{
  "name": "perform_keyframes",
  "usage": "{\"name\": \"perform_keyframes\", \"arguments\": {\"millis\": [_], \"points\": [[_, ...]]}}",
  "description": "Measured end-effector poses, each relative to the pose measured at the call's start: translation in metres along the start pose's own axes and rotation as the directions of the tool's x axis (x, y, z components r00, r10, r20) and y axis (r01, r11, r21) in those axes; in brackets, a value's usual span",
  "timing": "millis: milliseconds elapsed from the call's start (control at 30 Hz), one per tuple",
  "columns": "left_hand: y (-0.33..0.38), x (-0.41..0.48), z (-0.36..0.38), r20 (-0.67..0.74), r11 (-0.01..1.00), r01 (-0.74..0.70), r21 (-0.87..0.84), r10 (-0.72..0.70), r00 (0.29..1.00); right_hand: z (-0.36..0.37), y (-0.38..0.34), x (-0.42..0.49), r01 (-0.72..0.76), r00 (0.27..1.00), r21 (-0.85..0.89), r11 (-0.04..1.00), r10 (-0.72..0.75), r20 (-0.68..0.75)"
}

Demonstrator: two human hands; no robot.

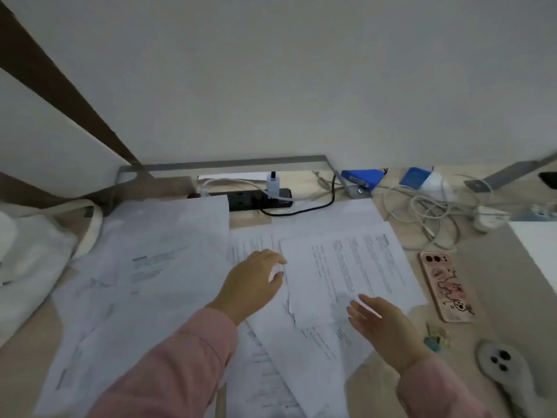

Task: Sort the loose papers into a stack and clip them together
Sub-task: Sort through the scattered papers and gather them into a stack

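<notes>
Loose papers (168,260) lie scattered in overlapping layers over the middle and left of the worktop (485,267), from near its back edge to its front edge, none squared into a stack yet. My left hand (253,282) rests on the sheets mid-worktop, its fingers reaching the edge of a printed sheet; I cannot tell whether they pinch it. My right hand (382,324) is open with fingers spread, at that sheet's nearer edge. A few small clips (437,336) sit toward the front right, near a phone (446,285) in a pink case. Tangled white cables (428,212) lie at the back right.

I judge the main risk to be gathering too quickly: sheets overhanging the front edge could slide off, and those at the far left could be missed. Sweeping rightward might also push the clips or phone away.
</notes>
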State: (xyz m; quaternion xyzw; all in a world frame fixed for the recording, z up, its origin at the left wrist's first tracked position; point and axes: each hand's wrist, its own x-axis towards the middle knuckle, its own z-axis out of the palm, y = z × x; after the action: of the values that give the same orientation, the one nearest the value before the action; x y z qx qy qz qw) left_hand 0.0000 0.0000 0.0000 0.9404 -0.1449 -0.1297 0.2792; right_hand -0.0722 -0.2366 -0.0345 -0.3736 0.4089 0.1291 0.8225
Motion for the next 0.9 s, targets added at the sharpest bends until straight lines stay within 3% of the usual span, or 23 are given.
{"name": "perform_keyframes", "arguments": {"millis": [67, 233, 333, 567, 667, 733, 800, 900], "points": [[-0.004, 0.007, 0.024, 0.066, 1.0, 0.021, 0.013, -0.022, 0.998, -0.007, 0.013, 0.009, -0.037, 0.996, 0.02, 0.999, 0.038, -0.078], [-0.012, 0.017, 0.087, 0.307, 0.981, -0.034, 0.191, -0.027, 0.951, -0.017, 0.036, 0.025, -0.027, 1.0, 0.072, 0.997, 0.027, 0.009], [-0.015, 0.01, 0.108, 0.359, 0.974, -0.046, 0.223, -0.038, 0.933, -0.013, 0.04, 0.033, -0.022, 0.996, 0.058, 0.998, 0.026, -0.08], [-0.008, -0.005, 0.118, 0.333, 0.992, -0.004, 0.124, -0.037, 0.942, -0.006, 0.045, 0.05, 0.067, 0.976, -0.2, 0.977, -0.106, -0.192], [-0.006, -0.011, 0.117, 0.294, 0.996, 0.088, -0.026, -0.077, 0.953, -0.006, 0.043, 0.046, 0.102, 0.964, -0.3, 0.948, -0.169, -0.205], [-0.007, -0.015, 0.112, 0.216, 0.958, 0.196, -0.21, -0.15, 0.965, -0.012, 0.04, 0.043, 0.122, 0.961, -0.352, 0.928, -0.199, -0.192], [-0.011, -0.015, 0.107, 0.049, 0.909, 0.212, -0.359, -0.208, 0.977, -0.021, 0.035, 0.039, 0.135, 0.966, -0.402, 0.906, -0.211, -0.152], [-0.02, -0.015, 0.095, -0.095, 0.777, 0.316, -0.544, -0.432, 0.897, -0.037, 0.03, 0.031, 0.144, 0.983, -0.441, 0.886, -0.181, -0.042]]}}
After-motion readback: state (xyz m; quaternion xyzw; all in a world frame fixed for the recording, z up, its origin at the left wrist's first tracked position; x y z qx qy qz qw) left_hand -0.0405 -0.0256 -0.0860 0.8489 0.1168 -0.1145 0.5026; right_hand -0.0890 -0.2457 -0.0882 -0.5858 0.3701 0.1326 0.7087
